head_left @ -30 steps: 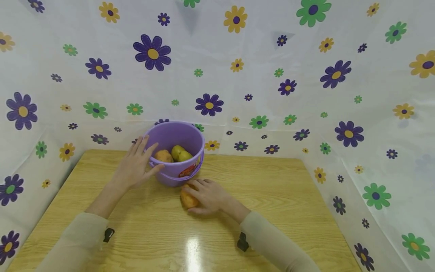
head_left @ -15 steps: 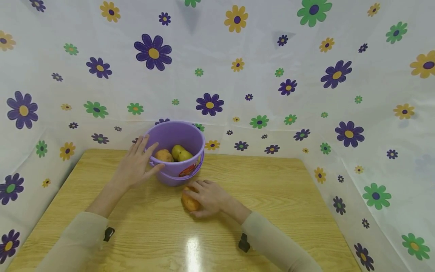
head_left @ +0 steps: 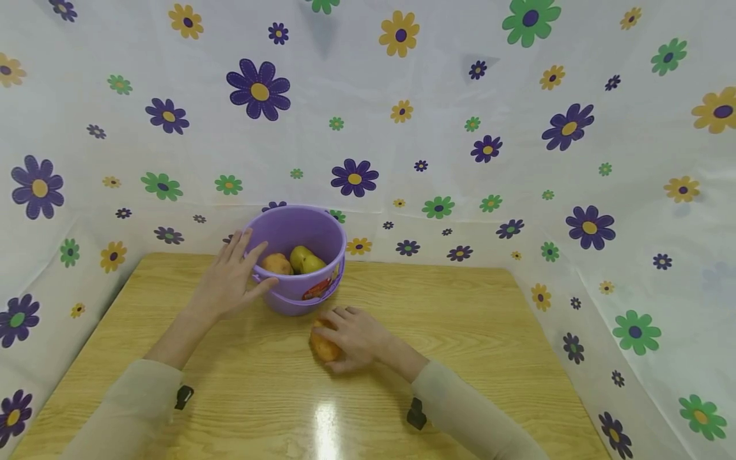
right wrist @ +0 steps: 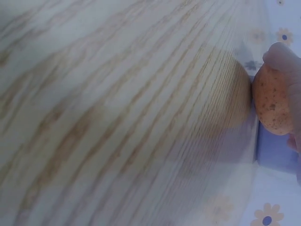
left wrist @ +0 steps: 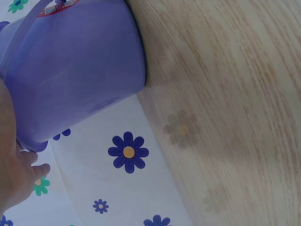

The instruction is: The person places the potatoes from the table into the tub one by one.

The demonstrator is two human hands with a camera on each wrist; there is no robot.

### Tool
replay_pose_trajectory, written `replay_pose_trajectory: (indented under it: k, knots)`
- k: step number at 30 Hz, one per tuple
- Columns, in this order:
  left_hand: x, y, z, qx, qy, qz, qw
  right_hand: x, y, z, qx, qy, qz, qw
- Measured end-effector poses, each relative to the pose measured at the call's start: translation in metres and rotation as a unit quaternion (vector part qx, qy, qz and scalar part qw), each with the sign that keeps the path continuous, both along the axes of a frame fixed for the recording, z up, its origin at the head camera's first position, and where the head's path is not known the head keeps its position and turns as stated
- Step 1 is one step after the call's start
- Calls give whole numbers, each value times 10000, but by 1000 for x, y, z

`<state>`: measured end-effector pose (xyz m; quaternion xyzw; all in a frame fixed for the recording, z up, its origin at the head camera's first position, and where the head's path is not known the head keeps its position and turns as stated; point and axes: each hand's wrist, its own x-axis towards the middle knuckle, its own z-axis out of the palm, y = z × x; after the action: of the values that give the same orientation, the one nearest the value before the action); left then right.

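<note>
A purple bucket (head_left: 301, 287) stands upright at the back of the wooden table, its handle lowered at the front. Inside it lie a brown roundish item (head_left: 277, 263) and yellow-green pears (head_left: 310, 263). My left hand (head_left: 227, 284) rests spread against the bucket's left side and rim, fingers mostly straight. In front of the bucket, my right hand (head_left: 356, 338) grips an orange-brown, dark-speckled potato (head_left: 325, 344) from above and the right; the potato touches the table. Up close in the right wrist view, the potato (right wrist: 273, 101) is partly covered by fingers.
White flower-patterned sheets (head_left: 437, 153) rise behind and along both sides of the wooden table (head_left: 448, 306). The back sheet stands close behind the bucket. Dark wrist gear (head_left: 416, 414) hangs below the right cuff.
My right hand and the potato have shifted slightly right and toward me, a little farther from the bucket. My left hand and the bucket stay where they were.
</note>
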<state>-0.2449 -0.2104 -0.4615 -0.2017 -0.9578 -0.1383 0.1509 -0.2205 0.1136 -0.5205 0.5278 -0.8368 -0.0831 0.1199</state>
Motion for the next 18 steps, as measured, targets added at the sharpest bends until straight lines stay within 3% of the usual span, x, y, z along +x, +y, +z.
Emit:
replay_pose_trajectory:
  k: [18]
  knots:
    - [-1, -1, -1, -26, -121, 15, 9999, 5, 3, 17, -52, 411, 303, 9987]
